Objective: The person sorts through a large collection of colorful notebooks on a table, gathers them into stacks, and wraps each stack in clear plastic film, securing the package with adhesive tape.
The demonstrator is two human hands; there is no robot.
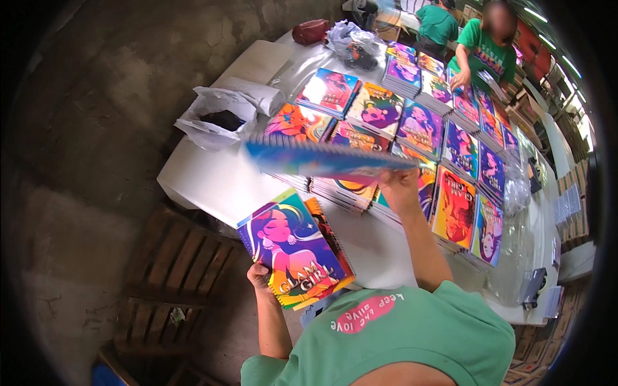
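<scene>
My left hand [259, 278] grips a small fanned stack of spiral notebooks [293, 241] by its lower left side, in front of the table edge. The top cover shows a drawn figure in purple, pink and orange. My right hand [400, 188] is closed on the right end of another spiral notebook [322, 161], blue and seen almost edge-on. That notebook is smeared by motion and hangs tilted over the table, apart from the left hand's stack. Beneath and behind it stand piles of bright notebooks [418, 128] in rows.
A white table [193, 168] bears the piles, a white plastic bag [212, 122], a clear bag [354, 45] and a dark red pouch [311, 31]. A wooden chair [174, 257] stands at the left. Across the table, a co-worker in green [479, 51] reaches to the far piles; another person [438, 26] is behind.
</scene>
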